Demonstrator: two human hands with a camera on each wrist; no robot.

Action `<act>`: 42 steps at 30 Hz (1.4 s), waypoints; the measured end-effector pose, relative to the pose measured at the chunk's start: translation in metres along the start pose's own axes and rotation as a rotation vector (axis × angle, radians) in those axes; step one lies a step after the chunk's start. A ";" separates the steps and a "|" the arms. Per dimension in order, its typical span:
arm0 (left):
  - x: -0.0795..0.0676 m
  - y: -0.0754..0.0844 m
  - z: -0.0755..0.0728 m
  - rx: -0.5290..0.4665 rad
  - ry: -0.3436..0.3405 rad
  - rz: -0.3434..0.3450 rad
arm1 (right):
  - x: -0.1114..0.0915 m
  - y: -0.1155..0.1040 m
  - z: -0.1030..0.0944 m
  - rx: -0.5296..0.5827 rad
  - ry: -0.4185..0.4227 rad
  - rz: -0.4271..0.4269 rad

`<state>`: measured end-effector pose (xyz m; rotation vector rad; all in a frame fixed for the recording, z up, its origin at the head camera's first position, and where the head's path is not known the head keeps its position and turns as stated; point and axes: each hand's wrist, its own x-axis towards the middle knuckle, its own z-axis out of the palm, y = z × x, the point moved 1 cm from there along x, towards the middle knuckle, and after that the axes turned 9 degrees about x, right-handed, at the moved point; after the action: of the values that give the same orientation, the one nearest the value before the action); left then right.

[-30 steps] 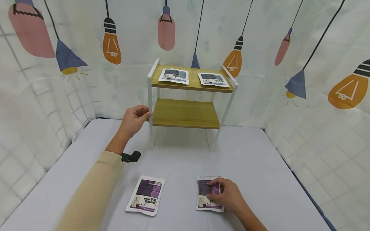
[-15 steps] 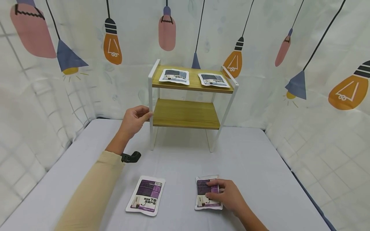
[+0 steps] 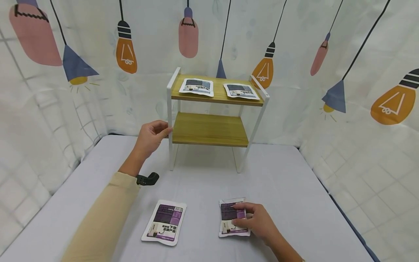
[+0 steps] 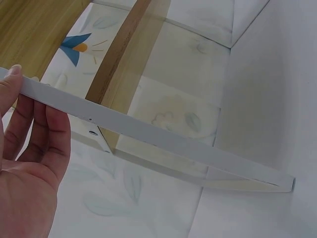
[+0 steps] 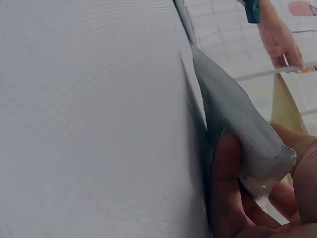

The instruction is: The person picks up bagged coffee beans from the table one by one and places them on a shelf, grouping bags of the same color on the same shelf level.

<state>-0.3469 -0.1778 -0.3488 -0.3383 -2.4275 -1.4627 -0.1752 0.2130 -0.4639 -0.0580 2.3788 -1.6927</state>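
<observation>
My left hand [image 3: 151, 135] pinches the white left upright of a small two-tier shelf [image 3: 209, 129] with wooden boards. In the left wrist view, the thumb lies over the white metal bar [image 4: 148, 131] with the fingers behind it. At the front right of the table, my right hand [image 3: 260, 222] grips a purple-and-white flat pouch [image 3: 227, 213] by its right side. Seen from the right wrist, the fingers curl around the edge of the puffy pouch [image 5: 233, 114], whose far end lies close to the white tabletop.
Another purple-and-white pouch [image 3: 166, 222] lies on the table [image 3: 203, 185] at front left. Two blue-and-white pouches rest on the shelf's top board, a left one [image 3: 197, 86] and a right one [image 3: 241, 91]. Curtains [image 3: 147, 91] printed with lamps surround the table.
The right hand has slid the gripped pouch slightly left, and the pouch has turned a little. My left hand keeps its hold on the shelf upright.
</observation>
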 end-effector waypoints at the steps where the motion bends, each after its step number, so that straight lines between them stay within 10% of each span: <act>1: 0.000 0.000 0.000 -0.001 0.000 -0.001 | 0.001 0.000 0.000 0.000 0.000 -0.001; 42: -0.001 0.000 0.000 -0.038 0.004 0.009 | 0.032 -0.016 0.006 0.182 0.043 -0.004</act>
<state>-0.3457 -0.1777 -0.3496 -0.3540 -2.3950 -1.5059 -0.2066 0.1964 -0.4556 0.0037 2.2434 -1.9224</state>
